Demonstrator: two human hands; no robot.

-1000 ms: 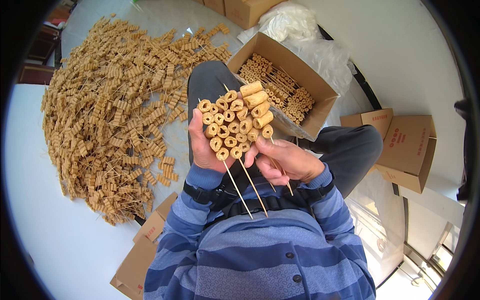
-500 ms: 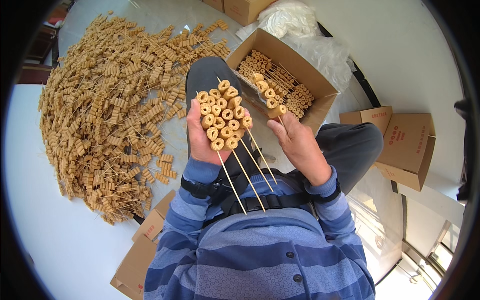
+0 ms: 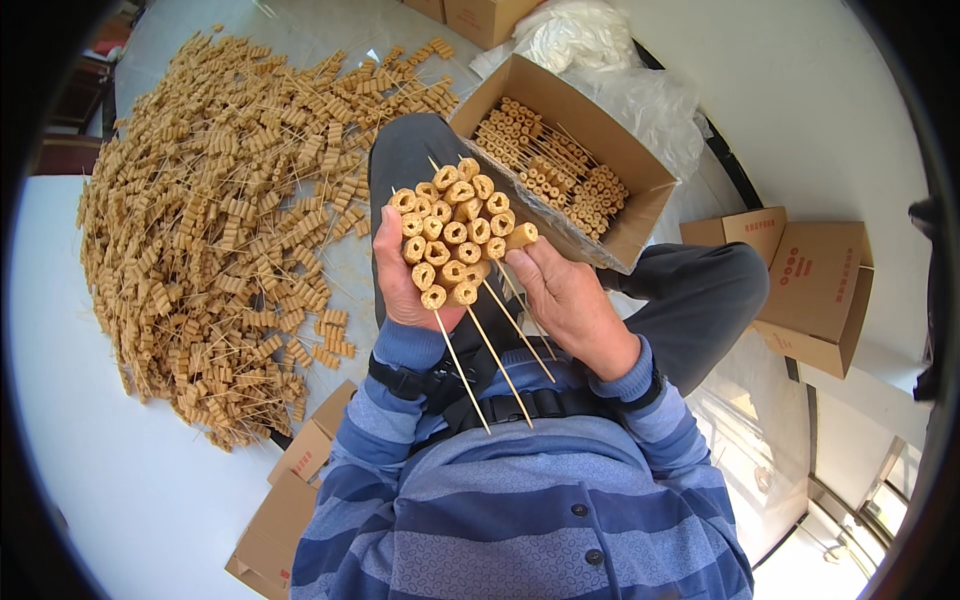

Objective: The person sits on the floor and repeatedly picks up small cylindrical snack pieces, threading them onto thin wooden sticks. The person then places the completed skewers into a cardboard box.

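Note:
My left hand (image 3: 402, 275) is closed round a bundle of skewers (image 3: 455, 230), thin sticks threaded with short tan tubes that look like fried dough or tofu rolls. Their bare stick ends point back toward my waist. At the bundle's right side my right hand (image 3: 568, 300) pinches another skewer (image 3: 521, 236), its tubes lying against the others; part of its stick is hidden by my fingers. Just beyond my right hand, an open cardboard box (image 3: 640, 225) holds stacked rows of the same skewers (image 3: 550, 165).
A large heap of loose skewers (image 3: 220, 230) covers the pale surface at left. Cardboard boxes stand at right (image 3: 815, 280), lower left (image 3: 275, 520) and the far edge (image 3: 485, 18). Clear plastic sheeting (image 3: 645, 110) and a white bag (image 3: 575, 38) lie behind the open box.
My right hand has moved left with its skewer, from beside the box to the bundle. The box's contents show more fully, and the left hand's bundle has stayed nearly in place.

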